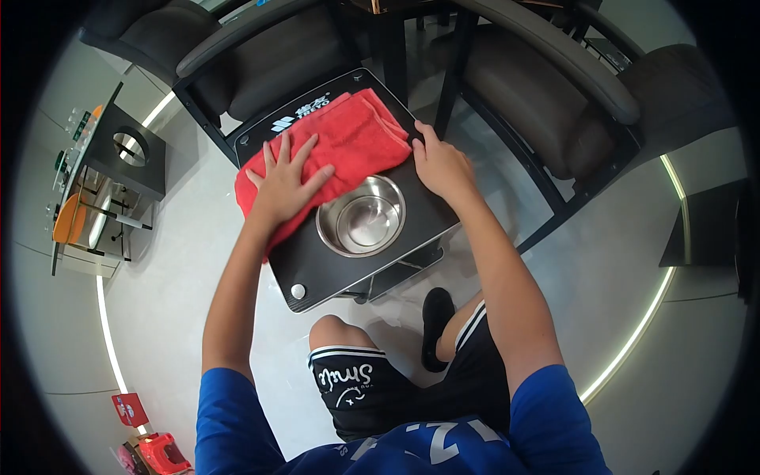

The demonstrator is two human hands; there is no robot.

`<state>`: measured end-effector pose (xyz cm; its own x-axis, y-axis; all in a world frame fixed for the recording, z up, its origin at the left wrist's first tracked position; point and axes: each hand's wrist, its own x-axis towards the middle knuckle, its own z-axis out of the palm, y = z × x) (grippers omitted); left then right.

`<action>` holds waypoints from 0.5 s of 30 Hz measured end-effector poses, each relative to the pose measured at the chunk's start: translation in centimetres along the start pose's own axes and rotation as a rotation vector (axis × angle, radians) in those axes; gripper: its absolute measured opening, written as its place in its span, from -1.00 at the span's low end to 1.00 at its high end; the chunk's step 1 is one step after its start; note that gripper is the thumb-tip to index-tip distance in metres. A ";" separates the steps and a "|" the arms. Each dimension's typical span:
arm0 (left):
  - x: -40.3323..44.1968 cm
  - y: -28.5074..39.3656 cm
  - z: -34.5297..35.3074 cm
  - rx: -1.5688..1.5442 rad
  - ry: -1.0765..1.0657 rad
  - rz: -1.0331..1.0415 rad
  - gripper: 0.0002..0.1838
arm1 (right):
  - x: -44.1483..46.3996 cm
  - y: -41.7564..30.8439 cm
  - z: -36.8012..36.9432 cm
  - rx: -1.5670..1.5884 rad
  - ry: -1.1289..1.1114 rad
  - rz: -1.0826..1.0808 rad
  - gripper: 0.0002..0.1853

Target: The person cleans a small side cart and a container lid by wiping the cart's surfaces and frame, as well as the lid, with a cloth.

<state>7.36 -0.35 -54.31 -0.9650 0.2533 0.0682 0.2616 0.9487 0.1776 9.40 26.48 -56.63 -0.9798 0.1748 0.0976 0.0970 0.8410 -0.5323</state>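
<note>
Beneath my hands is a small black table (317, 277) with a rounded light edge and white lettering near its far side. A red cloth (348, 146) lies spread over its far and left part, hanging past the left edge. My left hand (287, 186) rests flat on the cloth with its fingers spread. At the table's right edge is my right hand (442, 168), thumb and fingers apart, touching the rim beside the cloth's corner. A round steel bowl (362, 222) is set into the tabletop, close to the cloth. A round silver knob (298, 291) shows at the near left corner.
Dark padded chairs stand at the far left (269, 63) and far right (522, 103) of the table. A counter (142, 154) with bottles and an orange chair (70, 219) is at the left. Red items (162, 453) lie at the lower left.
</note>
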 end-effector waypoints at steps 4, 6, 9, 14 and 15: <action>3.8 -0.5 1.0 0.146 0.116 0.112 -0.21 | -0.1 -0.1 -2.8 0.515 -0.324 0.266 -0.49; 5.3 -0.3 1.7 0.320 0.225 0.274 -0.17 | 0.4 1.6 -2.6 0.773 -0.359 0.187 -0.45; 7.7 0.9 2.9 0.119 0.144 0.274 -0.08 | 1.3 2.7 -2.2 1.144 -0.425 0.234 -0.37; 6.9 6.6 2.8 -0.009 0.034 0.383 0.16 | 1.3 3.4 -2.5 1.391 -0.500 0.256 -0.32; 5.9 7.9 2.8 -0.008 0.034 0.382 0.16 | 2.0 4.6 -1.7 1.539 -0.557 0.228 -0.32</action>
<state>3.67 9.13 -55.29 -0.7968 0.5818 0.1631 0.6024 0.7857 0.1406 8.14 31.54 -57.48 -0.9420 -0.2634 -0.2081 0.3176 -0.4984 -0.8067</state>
